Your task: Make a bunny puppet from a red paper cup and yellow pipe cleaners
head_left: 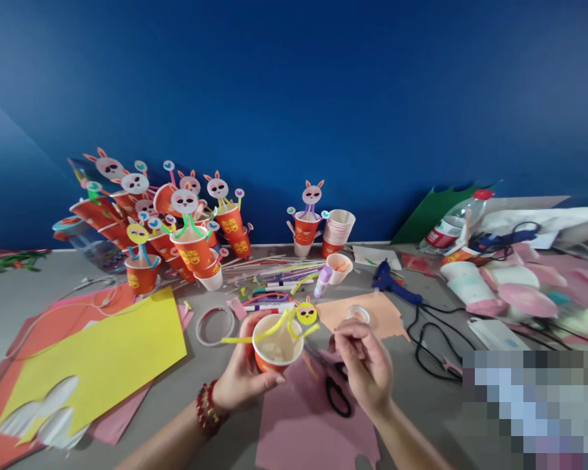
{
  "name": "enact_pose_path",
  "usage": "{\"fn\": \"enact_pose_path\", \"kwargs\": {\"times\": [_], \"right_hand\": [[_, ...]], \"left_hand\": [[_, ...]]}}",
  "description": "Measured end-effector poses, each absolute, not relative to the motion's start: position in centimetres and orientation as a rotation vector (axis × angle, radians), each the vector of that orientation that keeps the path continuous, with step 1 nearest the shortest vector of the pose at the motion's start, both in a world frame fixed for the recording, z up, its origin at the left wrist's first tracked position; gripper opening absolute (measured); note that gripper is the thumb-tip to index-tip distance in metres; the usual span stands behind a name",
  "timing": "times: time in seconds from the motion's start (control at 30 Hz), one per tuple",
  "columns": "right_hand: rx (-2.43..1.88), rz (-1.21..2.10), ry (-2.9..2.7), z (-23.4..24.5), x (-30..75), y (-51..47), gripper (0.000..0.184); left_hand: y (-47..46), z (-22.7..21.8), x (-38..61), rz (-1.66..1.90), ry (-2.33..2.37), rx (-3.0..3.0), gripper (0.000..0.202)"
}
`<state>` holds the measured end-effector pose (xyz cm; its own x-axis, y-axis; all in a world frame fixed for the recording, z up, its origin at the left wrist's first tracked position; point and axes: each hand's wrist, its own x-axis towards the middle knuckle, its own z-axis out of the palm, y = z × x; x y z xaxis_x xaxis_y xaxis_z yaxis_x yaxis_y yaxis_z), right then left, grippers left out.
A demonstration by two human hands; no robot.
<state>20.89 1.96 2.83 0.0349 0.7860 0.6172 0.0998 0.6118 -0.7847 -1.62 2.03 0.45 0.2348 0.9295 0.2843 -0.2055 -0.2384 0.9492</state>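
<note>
My left hand is wrapped round an orange paper cup, tilted so its white inside faces me. Yellow pipe cleaners stick up and out over the cup's rim. Just to the right of the cup, my right hand has its fingertips pinched together; what they hold, if anything, I cannot make out. Black-handled scissors lie on the pink paper under and beside my right hand. Behind the cup is a yellow rabbit-face cutout. A roll of clear tape rests on the peach paper.
Finished-looking rabbit cups crowd the back left. A stack of paper cups stands by the wall. Markers, a glue stick and a blue glue gun lie mid-table. Yellow paper covers the left; a bottle leans at right.
</note>
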Motion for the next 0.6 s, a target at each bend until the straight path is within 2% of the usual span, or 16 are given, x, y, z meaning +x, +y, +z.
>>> {"fn": "enact_pose_path", "kwargs": {"times": [0.23,0.43,0.53,0.6], "right_hand": [[-0.552,0.602,-1.933,3.3,19.8,0.9,0.014],[-0.595,0.632,-1.941,3.7,19.4,0.7,0.012],[-0.557,0.608,-1.939,3.4,19.3,0.6,0.018],[-0.539,0.571,-1.935,3.2,19.2,0.5,0.011]], "left_hand": [[1.5,0.4,-1.1,1.231,0.934,1.520,0.096],[0.9,0.7,-1.7,1.130,0.892,1.577,0.070],[0.8,0.6,-1.8,1.134,0.832,1.579,0.068],[0.8,0.2,-1.6,1.179,0.818,1.579,0.071]]}}
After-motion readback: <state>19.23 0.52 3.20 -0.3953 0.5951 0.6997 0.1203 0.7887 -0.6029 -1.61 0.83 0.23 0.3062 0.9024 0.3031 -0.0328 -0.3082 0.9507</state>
